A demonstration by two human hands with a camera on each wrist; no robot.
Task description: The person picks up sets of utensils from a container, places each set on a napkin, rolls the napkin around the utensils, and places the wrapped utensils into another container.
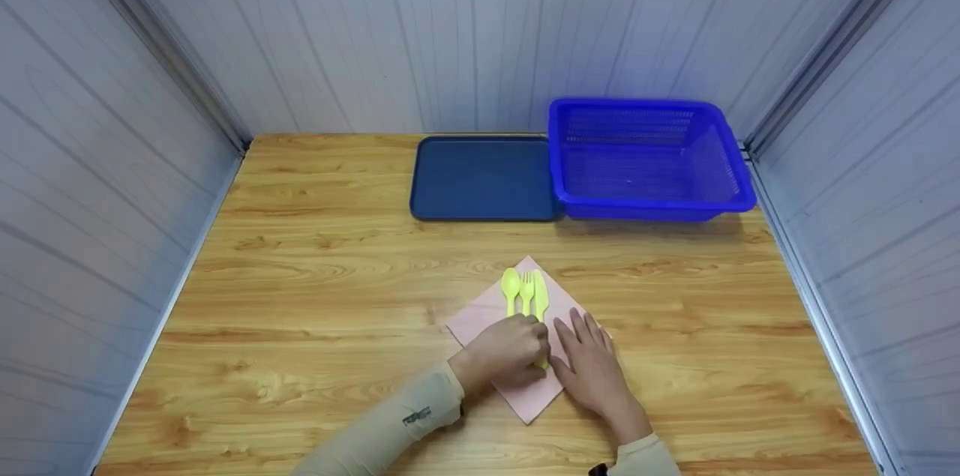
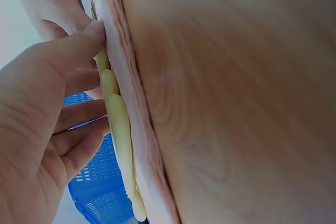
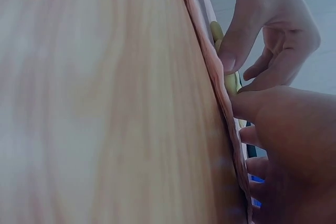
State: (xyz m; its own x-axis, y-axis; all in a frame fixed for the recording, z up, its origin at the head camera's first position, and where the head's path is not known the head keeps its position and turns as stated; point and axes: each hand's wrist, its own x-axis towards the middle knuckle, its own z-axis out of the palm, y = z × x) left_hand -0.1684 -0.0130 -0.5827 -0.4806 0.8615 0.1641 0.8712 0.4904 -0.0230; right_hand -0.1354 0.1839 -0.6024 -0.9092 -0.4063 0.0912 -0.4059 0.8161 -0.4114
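Observation:
A square pink napkin (image 1: 480, 315) lies turned cornerwise on the wooden table. On it, side by side, are a yellow spoon (image 1: 510, 283), a yellow fork (image 1: 526, 296) and a yellow knife (image 1: 541, 296), heads pointing away from me. My left hand (image 1: 506, 347) reaches over their handles, thumb and fingers curled about the handle end of the knife; it hides most of the other handles. Flat on the napkin's right part rests my right hand (image 1: 596, 371), its fingers spread. Seen edge-on in the left wrist view, the napkin (image 2: 139, 114) shows several layers.
Beyond the napkin a dark blue tray (image 1: 484, 180) lies against the back wall. A blue plastic basket (image 1: 652, 205) with perforated sides stands to its right, touching or overlapping the tray's edge. Pale panelled walls (image 1: 472, 34) enclose the table (image 1: 315, 296) at the back and both sides.

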